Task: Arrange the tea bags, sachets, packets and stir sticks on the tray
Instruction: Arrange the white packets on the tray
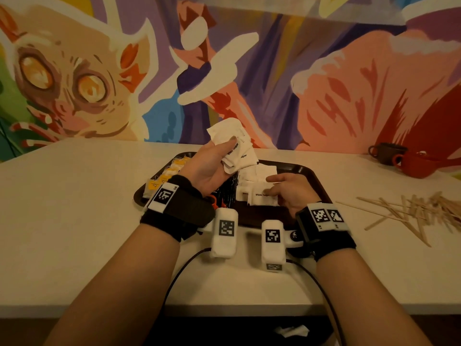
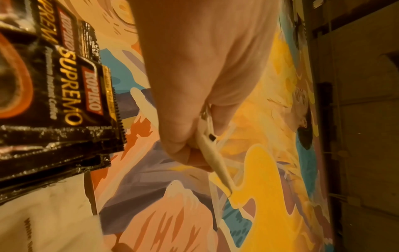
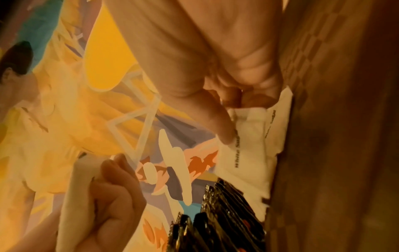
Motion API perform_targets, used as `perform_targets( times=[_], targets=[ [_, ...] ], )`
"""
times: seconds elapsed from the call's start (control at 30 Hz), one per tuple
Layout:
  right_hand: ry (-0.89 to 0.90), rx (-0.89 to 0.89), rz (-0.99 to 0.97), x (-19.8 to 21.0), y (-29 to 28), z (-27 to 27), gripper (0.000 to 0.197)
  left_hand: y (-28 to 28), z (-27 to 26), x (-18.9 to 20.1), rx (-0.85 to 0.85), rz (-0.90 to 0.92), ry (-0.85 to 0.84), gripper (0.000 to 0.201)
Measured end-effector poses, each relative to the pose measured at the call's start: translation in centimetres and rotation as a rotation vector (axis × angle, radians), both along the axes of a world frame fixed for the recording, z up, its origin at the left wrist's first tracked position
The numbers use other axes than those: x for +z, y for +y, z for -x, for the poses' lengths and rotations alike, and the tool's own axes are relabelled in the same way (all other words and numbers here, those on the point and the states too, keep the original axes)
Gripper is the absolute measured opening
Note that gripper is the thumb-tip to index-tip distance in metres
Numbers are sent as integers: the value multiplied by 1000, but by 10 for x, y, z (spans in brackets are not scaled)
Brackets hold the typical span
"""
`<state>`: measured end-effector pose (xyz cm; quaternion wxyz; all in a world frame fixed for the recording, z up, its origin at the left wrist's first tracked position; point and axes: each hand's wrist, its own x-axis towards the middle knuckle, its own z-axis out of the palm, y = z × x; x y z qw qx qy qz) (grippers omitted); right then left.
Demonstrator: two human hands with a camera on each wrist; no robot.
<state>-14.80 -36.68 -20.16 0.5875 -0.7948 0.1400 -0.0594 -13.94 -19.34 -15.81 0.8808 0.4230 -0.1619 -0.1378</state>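
My left hand (image 1: 212,168) is up over the tray (image 1: 313,177), palm up, gripping a bunch of sugar sachets (image 1: 234,146). Right hand (image 1: 290,192) sits low, fingers pinching one sachet (image 1: 263,197) on the tray.

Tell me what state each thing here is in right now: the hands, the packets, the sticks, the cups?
Left hand: raised, gripping a bunch of white sugar sachets.
Right hand: pinching a sugar sachet on the tray.
Tray: flat on the table, partly filled.
Coffee packets: overlapping in a row on the tray.
Tea bags: lined along the tray's left side.
Stir sticks: scattered on the table, off the tray.
Cups: upright.
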Motion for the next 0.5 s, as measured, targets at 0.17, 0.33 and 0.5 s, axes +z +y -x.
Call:
perform_targets(
  times=[0.17, 0.33, 0.5],
  targets=[
    [88, 5, 183, 8, 12, -5, 27, 1, -1, 0, -11, 5, 7, 35],
    [174, -56, 210, 6, 19, -21, 25, 1, -1, 0, -19, 8, 13, 36],
    [200, -104, 243, 0, 21, -30, 27, 1, -1, 0, -25, 4, 17, 38]
  ],
)
